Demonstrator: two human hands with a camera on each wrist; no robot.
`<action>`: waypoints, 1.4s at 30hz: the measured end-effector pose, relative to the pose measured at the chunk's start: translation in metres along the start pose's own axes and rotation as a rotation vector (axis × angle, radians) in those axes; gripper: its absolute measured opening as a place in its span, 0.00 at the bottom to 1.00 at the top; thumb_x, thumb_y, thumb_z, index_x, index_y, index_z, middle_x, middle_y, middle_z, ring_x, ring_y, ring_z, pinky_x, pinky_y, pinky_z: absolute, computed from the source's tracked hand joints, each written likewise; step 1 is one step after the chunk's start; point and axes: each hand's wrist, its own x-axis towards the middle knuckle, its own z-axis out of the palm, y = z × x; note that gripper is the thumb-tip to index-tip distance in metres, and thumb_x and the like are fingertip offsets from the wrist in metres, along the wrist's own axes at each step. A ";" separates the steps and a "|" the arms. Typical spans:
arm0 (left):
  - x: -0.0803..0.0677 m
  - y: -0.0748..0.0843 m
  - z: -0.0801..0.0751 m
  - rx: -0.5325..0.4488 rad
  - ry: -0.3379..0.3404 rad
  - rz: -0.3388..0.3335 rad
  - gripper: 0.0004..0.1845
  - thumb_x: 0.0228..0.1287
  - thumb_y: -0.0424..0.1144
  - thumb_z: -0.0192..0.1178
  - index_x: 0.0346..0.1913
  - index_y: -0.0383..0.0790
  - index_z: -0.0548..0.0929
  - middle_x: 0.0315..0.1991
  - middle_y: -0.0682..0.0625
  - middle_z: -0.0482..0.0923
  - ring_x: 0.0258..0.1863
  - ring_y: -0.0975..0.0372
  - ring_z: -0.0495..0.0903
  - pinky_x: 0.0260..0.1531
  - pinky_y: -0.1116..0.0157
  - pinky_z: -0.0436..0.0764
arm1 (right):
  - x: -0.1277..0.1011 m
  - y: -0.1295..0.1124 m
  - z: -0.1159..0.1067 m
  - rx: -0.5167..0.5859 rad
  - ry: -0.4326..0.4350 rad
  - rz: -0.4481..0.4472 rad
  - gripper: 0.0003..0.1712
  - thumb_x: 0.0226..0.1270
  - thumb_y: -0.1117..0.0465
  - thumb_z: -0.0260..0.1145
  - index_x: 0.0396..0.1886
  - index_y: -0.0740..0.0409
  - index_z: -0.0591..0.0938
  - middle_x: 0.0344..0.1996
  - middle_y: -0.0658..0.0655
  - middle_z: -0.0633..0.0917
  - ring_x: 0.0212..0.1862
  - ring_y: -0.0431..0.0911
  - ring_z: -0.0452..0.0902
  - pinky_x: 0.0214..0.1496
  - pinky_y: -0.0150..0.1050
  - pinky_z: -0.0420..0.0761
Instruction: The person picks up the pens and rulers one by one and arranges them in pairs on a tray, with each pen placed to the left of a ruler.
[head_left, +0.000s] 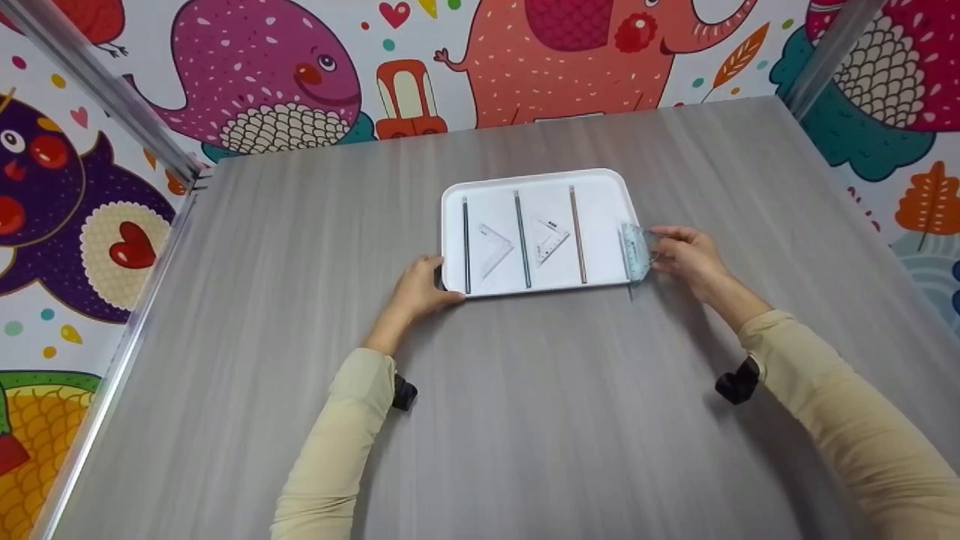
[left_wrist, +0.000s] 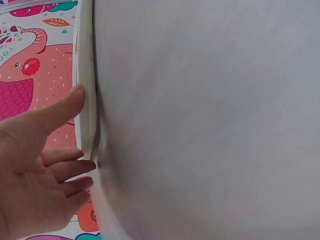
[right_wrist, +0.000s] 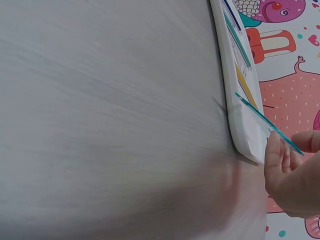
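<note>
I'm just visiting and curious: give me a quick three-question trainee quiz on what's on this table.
1. True or false: the right hand pinches a clear set square at the right rim of the white tray.
2. How many pencils lie flat inside the tray: A two, B three, C five?
3. Fill in: the left hand touches the tray's ____ edge.

Key: 1 true. 2 B. 3 left.

one tray (head_left: pixel 536 178), three pencils (head_left: pixel 466 244), three set squares (head_left: pixel 493 250), two hands (head_left: pixel 420 289)

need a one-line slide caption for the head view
Left hand touches the white rectangular plastic tray of pencils and set squares; right hand holds a clear plastic set square over its right rim.
</note>
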 end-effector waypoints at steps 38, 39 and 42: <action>0.000 -0.001 0.000 0.007 -0.005 0.000 0.36 0.44 0.39 0.71 0.57 0.26 0.71 0.55 0.32 0.70 0.55 0.45 0.69 0.57 0.54 0.65 | 0.015 -0.002 0.019 -0.029 0.005 -0.042 0.24 0.63 0.66 0.55 0.57 0.72 0.67 0.32 0.49 0.75 0.34 0.37 0.74 0.36 0.27 0.78; 0.000 -0.001 0.000 0.005 -0.006 -0.001 0.36 0.45 0.39 0.71 0.57 0.26 0.70 0.55 0.32 0.69 0.55 0.46 0.69 0.57 0.55 0.65 | 0.016 -0.001 0.019 -0.030 0.008 -0.042 0.24 0.63 0.66 0.55 0.57 0.72 0.67 0.32 0.50 0.75 0.34 0.37 0.74 0.36 0.27 0.78; 0.000 -0.001 0.000 -0.001 -0.010 -0.009 0.37 0.45 0.39 0.71 0.58 0.25 0.69 0.56 0.32 0.68 0.56 0.45 0.68 0.59 0.55 0.64 | 0.017 0.000 0.020 -0.033 0.013 -0.041 0.23 0.63 0.66 0.55 0.57 0.72 0.67 0.32 0.50 0.75 0.34 0.38 0.74 0.36 0.27 0.78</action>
